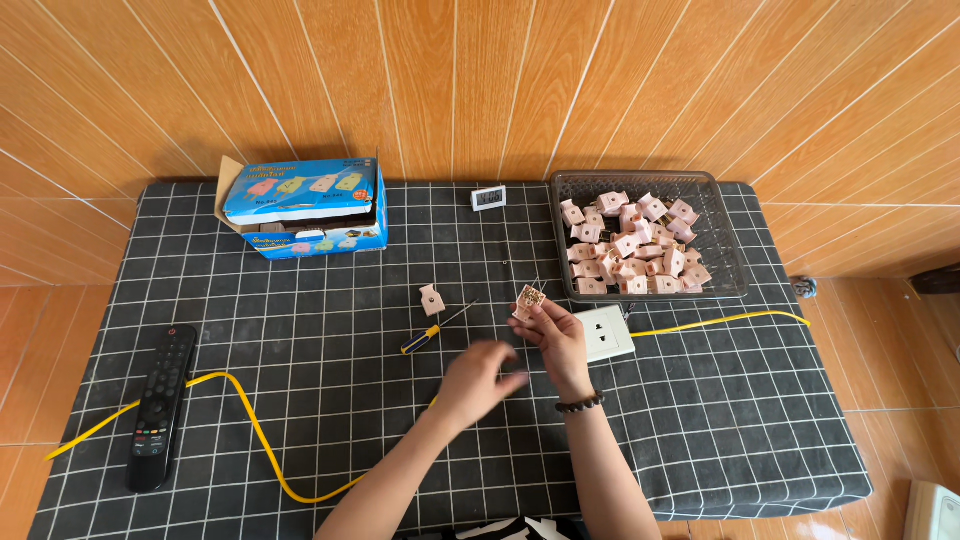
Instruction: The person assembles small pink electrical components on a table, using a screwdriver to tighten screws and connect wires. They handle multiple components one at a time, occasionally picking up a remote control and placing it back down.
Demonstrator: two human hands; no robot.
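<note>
My right hand (558,335) holds a small pink plug half (528,298) up between its fingertips, inner side facing me. My left hand (480,372) is blurred, fingers apart, just left of and below the right hand, holding nothing I can make out. Another pink plug piece (432,299) lies on the cloth to the left. A screwdriver (432,331) with a yellow and blue handle lies beside it. A yellow cable (250,425) runs across the cloth under my hands. A white wall socket (606,334) lies just right of my right hand.
A grey mesh basket (725,240) at the back right holds several pink plugs. A blue cardboard box (305,208) stands at the back left. A black remote (160,405) lies near the left edge. A small white digital display (488,198) stands by the wall. Black checked cloth (330,380) covers the table.
</note>
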